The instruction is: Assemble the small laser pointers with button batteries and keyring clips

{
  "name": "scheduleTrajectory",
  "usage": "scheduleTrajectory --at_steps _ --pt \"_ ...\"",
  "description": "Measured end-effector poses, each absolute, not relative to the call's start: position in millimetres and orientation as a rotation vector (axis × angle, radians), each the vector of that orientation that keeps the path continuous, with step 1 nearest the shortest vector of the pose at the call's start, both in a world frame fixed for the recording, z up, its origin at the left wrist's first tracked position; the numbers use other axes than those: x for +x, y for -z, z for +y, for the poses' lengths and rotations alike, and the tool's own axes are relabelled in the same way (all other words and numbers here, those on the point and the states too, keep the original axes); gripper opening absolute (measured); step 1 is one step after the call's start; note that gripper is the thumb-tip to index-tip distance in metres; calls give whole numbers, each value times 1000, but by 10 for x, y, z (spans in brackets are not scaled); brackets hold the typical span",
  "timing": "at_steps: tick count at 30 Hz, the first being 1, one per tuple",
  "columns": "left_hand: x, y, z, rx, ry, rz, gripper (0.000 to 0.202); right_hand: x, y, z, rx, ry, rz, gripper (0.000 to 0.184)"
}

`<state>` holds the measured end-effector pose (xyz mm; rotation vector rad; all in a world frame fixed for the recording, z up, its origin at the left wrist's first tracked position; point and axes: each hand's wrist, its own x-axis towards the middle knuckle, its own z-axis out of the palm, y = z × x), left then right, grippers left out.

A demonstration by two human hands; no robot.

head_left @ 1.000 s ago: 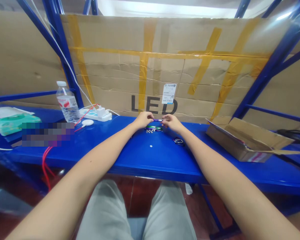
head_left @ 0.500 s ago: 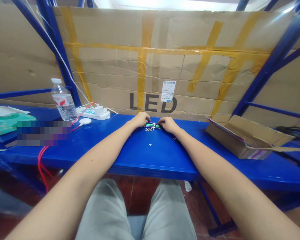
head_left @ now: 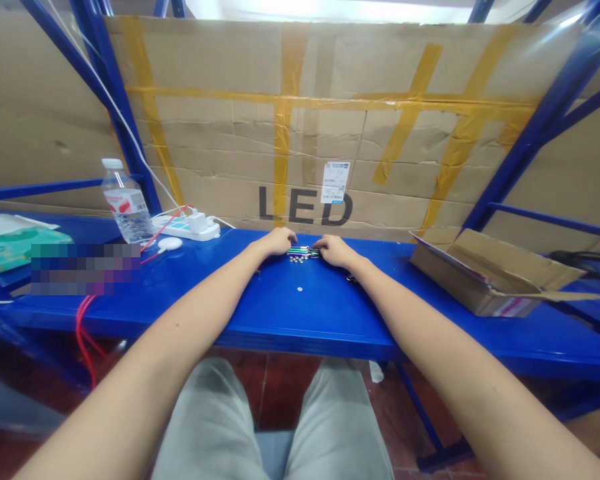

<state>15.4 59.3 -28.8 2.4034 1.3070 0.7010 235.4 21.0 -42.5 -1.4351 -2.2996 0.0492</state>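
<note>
Left grip and right grip curl low over blue steel desk; pinching or not, cannot tell. Small green-and-purple metal clips lie between both grips: light, stiff, maybe slippery; better take by narrow edge.

Black "LED" marks the cardboard sheet (its white label is unreadably small).

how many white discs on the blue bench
2: a small one in front of the left hand and right hand, and a larger one by the power strip. The blurred patch may hide more.
</note>
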Motion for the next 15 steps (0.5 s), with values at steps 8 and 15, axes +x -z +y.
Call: scheduleTrajectory --at_steps 8,15 --pt "116 271 537 2491 -739 1266 29 2367 394 142 -1421 -105 -2257 40" --pt "-5 62 333 2600 -539 1176 17 2473 337 14 -1386 -163 -2123 35"
